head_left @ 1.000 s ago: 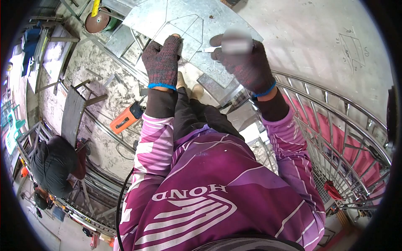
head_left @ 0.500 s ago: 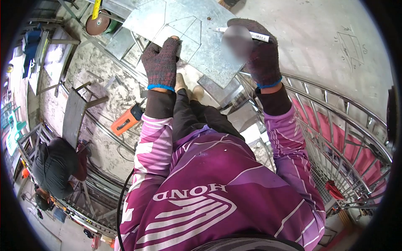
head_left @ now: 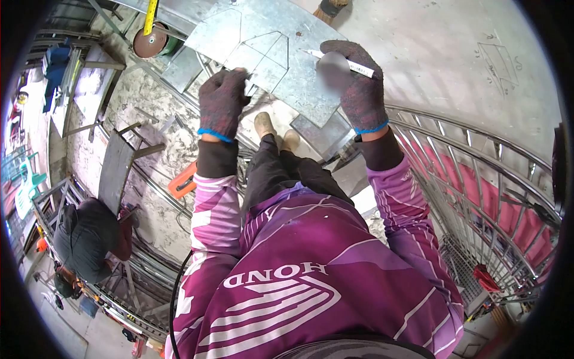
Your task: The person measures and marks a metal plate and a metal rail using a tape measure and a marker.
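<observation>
My right hand (head_left: 366, 96), in a dark knit glove with a blue cuff, grips a white marker pen (head_left: 360, 69). The pen's tip points left over a grey metal sheet (head_left: 311, 75), and a blurred round patch covers part of this hand. Drawn lines form an angular outline (head_left: 263, 57) on the sheet. At the sheet's near left edge is my left hand (head_left: 222, 103), gloved the same way, its fingers curled closed. Something small and pale shows by its fingertips, but I cannot tell what it is.
A yellow tape measure blade (head_left: 150, 17) hangs over a round brown disc (head_left: 149, 42) at the upper left. An orange tool case (head_left: 182, 181) lies on the floor. Another person (head_left: 86, 239) bends at the left. Metal railings (head_left: 472, 149) run along the right; a brush (head_left: 330, 9) lies at the top.
The view has shifted slightly, with the sheet lower and farther right. Both hands sit a little nearer my body, and my left fingers look more curled. The marker stays in my right hand.
</observation>
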Demonstrator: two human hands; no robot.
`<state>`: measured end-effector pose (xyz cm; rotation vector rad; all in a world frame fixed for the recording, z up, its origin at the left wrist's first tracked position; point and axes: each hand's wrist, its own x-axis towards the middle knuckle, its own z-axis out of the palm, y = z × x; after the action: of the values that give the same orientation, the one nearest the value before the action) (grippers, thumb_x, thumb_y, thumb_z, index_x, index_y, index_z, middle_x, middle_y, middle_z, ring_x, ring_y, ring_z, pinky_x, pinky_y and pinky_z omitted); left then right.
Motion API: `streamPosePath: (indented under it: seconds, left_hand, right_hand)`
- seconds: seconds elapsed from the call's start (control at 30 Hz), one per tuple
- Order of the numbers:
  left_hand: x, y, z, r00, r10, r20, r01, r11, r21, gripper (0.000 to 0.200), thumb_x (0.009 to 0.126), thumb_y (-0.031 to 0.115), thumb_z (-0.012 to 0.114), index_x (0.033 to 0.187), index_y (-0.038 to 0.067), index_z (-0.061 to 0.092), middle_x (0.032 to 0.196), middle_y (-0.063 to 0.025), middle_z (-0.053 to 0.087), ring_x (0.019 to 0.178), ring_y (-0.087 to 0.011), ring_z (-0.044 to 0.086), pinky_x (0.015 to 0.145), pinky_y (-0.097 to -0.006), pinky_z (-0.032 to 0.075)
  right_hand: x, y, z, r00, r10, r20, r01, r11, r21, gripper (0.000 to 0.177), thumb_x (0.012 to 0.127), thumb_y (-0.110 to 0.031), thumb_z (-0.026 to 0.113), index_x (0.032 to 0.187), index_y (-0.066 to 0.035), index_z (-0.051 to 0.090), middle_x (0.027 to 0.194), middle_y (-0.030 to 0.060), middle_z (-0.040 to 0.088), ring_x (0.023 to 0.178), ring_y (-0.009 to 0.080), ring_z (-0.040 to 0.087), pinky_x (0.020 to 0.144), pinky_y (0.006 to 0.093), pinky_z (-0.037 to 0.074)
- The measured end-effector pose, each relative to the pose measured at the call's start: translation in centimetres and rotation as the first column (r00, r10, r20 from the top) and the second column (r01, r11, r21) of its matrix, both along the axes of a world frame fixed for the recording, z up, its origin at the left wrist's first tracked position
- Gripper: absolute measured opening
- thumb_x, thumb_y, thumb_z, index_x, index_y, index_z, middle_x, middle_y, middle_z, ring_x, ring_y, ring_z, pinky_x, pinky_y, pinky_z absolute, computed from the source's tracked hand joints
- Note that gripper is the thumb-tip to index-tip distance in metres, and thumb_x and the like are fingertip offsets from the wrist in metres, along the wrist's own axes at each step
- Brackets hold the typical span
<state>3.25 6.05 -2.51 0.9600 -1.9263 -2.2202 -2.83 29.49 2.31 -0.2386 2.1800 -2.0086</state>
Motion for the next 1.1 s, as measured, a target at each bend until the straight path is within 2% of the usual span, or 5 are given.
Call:
streamPosePath:
  seconds: [0.3, 0.43, 0.57, 0.83, 1.1]
  left_hand:
    - [0.1, -0.5, 0.5, 0.995, 0.024, 0.097, -0.02, 0.999, -0.046, 0.041, 0.087, 0.04, 0.076, 0.078, 0.001, 0.067, 0.063, -0.0029, 0.056, 0.053, -0.0131, 0.051, 0.052, -0.0284, 0.044]
    - [-0.4, 1.4, 0.2, 1.0, -0.014, 0.026, 0.016, 0.995, -0.095, 0.041, 0.084, 0.035, 0.076, 0.072, -0.001, 0.064, 0.061, -0.0049, 0.058, 0.052, -0.0137, 0.053, 0.052, -0.0288, 0.045]
    - [0.7, 0.9, 0.5, 0.998, -0.068, 0.008, 0.068, 0.998, -0.019, 0.032, 0.089, 0.031, 0.073, 0.074, 0.004, 0.065, 0.064, -0.0038, 0.057, 0.056, -0.014, 0.055, 0.055, -0.0274, 0.045]
    - [3.9, 0.3, 0.2, 0.995, -0.1, 0.016, 0.098, 0.991, 0.095, 0.031, 0.088, 0.029, 0.073, 0.075, 0.003, 0.062, 0.063, -0.003, 0.056, 0.054, -0.0117, 0.051, 0.05, -0.0279, 0.04]
    - [9.0, -7.5, -2.5, 0.987, 0.136, -0.086, -0.121, 0.981, 0.154, 0.015, 0.09, 0.019, 0.07, 0.085, 0.005, 0.067, 0.065, 0.0023, 0.058, 0.052, -0.0074, 0.048, 0.048, -0.0235, 0.034]
  right_hand:
    - [0.2, 0.0, -0.1, 0.997, -0.066, 0.03, 0.069, 0.991, -0.113, 0.023, 0.093, -0.003, 0.067, 0.116, 0.001, 0.067, 0.094, 0.0077, 0.071, 0.081, 0.0107, 0.064, 0.07, 0.0242, 0.051]
    - [-2.4, -2.9, -0.3, 0.717, 0.251, -0.65, 0.064, 0.906, 0.42, 0.023, 0.092, -0.013, 0.065, 0.115, -0.012, 0.068, 0.11, 0.0079, 0.072, 0.103, 0.026, 0.067, 0.091, 0.0384, 0.053]
    - [-3.6, -4.5, -0.3, 0.704, 0.433, -0.563, 0.101, 0.723, 0.683, 0.023, 0.091, -0.014, 0.065, 0.113, -0.019, 0.068, 0.112, 0.003, 0.072, 0.105, 0.0254, 0.066, 0.096, 0.038, 0.045]
    - [-4.0, -2.1, -1.3, 0.907, 0.115, -0.405, -0.09, 0.993, 0.081, 0.015, 0.094, -0.007, 0.063, 0.108, -0.01, 0.068, 0.108, 0.0061, 0.072, 0.103, 0.0199, 0.068, 0.093, 0.0328, 0.05]
    - [-3.5, 4.3, -4.2, 0.923, -0.163, -0.348, 0.24, 0.951, 0.192, 0.037, 0.084, 0.0, 0.066, 0.12, -0.007, 0.063, 0.107, 0.0092, 0.07, 0.098, 0.0221, 0.069, 0.09, 0.0329, 0.054]
